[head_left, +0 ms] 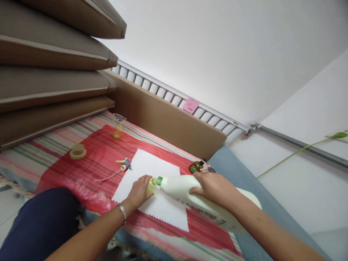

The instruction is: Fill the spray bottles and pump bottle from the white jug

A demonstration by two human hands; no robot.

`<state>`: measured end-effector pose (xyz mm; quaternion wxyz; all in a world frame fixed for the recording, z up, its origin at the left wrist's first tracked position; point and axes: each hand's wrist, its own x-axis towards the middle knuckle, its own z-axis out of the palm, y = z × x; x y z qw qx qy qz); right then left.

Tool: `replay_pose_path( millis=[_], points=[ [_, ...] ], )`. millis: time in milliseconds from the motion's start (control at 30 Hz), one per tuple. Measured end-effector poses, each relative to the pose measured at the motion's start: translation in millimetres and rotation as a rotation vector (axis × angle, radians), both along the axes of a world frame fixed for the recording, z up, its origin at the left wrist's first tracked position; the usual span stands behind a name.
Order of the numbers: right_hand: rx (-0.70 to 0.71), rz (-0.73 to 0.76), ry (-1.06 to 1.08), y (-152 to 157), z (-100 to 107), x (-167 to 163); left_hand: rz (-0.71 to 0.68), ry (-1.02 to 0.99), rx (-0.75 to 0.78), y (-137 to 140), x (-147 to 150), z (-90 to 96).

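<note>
A small clear yellow-tinted bottle (151, 186) stands on a white zigzag-edged cloth (160, 206), with the fingers of my left hand (140, 189) wrapped around it. My right hand (210, 186) grips a large pale green jug-like bottle (176, 185) that is tipped nearly flat. Its green neck (159, 181) points left, right at the small bottle's mouth; whether the two touch I cannot tell. Left of the cloth lies a loose spray trigger head (125, 165) with a thin dip tube.
Red plastic sheeting (89, 170) covers a striped cloth (35, 145). A small spray bottle (118, 129), a pale yellow lid (78, 151) and a dark green bottle (196, 166) stand about. Stacked cushions (54, 79), a brown panel (163, 112) and a radiator (153, 88) border the area.
</note>
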<state>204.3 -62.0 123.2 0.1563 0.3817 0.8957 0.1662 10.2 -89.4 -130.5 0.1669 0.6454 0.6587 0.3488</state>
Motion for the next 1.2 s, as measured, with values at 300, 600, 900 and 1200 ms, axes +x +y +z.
replay_pose_path(
  millis=[300,600,900,1200],
  points=[
    [-0.015,0.009,0.004,0.3,1.3,-1.8,-0.002,0.016,0.026,0.1,0.3,-0.9],
    [-0.019,0.005,-0.002,-1.8,3.0,-4.6,0.002,0.004,0.018,-0.8,0.3,0.7],
    [-0.016,0.012,-0.021,0.2,3.2,-5.6,0.008,-0.007,0.019,0.4,0.8,-1.2],
    [0.007,0.030,-0.043,0.7,4.6,-7.2,0.005,0.003,0.036,0.3,0.4,-2.7]
  ],
)
